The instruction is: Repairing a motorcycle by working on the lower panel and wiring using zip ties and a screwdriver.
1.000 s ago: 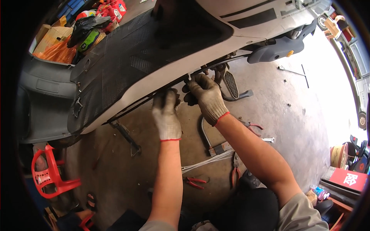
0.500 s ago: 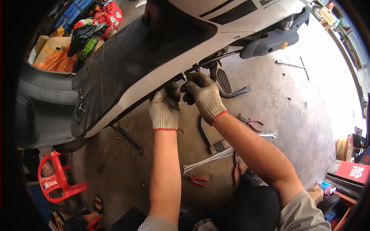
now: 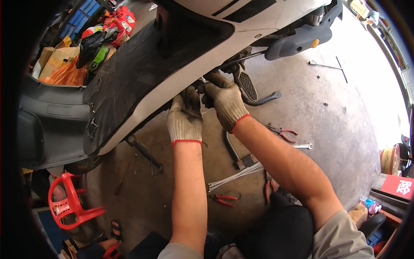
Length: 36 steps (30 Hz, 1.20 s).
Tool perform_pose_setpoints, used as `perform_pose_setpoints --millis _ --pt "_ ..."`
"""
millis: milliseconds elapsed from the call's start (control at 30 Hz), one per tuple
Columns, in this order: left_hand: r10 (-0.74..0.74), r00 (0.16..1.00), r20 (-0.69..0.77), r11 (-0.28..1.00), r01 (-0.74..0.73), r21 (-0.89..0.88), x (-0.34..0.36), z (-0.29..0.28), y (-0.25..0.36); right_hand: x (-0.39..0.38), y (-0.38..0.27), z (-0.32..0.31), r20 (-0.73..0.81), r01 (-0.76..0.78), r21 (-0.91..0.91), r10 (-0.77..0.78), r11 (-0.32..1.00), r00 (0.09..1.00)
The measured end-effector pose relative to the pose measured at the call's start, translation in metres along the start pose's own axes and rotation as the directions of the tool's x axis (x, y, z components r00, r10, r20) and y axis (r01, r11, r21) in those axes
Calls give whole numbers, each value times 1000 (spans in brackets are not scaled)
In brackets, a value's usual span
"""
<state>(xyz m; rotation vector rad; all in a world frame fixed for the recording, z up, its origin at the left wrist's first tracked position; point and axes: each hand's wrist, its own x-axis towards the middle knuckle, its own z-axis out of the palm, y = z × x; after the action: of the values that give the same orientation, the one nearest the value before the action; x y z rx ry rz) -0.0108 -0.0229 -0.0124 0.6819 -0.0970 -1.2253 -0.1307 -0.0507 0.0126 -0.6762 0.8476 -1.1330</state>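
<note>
A scooter with a black footboard (image 3: pixel 125 77) and a white lower side panel (image 3: pixel 181 80) fills the upper left. Both of my hands wear off-white knitted gloves with red cuffs and work close together under the panel's lower edge. My left hand (image 3: pixel 185 116) is palm up, fingers curled against the underside. Pinched together, the fingers of my right hand (image 3: pixel 226 99) reach in just right of it. Whatever either hand grips is hidden by the gloves and panel. Right of my right hand are a ribbed foot pedal (image 3: pixel 247 84) and a dark lever (image 3: pixel 269 98).
On the floor lie red-handled pliers (image 3: pixel 282 133), more pliers (image 3: pixel 226 199), white cable ties (image 3: pixel 233 178), a wrench (image 3: pixel 304 146) and a T-handle wrench (image 3: pixel 325 65). A side stand (image 3: pixel 146 155) juts below the scooter. A red plastic chair (image 3: pixel 71 203) stands lower left.
My right hand has shifted slightly left and tucked its fingers farther under the panel. My left hand's fingers have moved up against the edge. The view has shifted a little.
</note>
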Motion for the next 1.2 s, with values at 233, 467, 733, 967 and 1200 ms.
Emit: perform_pose_setpoints --millis 233,467,733,967,1200 --pt "-23 1000 22 1000 23 -15 -13 15 4 0 -5 0 19 -9 19 8 1000 1000" --pt "-120 980 158 990 130 -57 -16 11 6 0 -12 -3 34 38 -34 -37 999 999" --pt "-148 979 143 988 153 -23 -19 23 13 1 -26 -11 -61 -22 256 38 967 997" --pt "-96 984 151 994 103 -38 -16 31 0 1 -34 -13 -35 34 253 -26 967 999" --pt "-75 980 184 997 69 38 -10 19 -3 -1 -38 -15 -86 57 -96 -65 994 994"
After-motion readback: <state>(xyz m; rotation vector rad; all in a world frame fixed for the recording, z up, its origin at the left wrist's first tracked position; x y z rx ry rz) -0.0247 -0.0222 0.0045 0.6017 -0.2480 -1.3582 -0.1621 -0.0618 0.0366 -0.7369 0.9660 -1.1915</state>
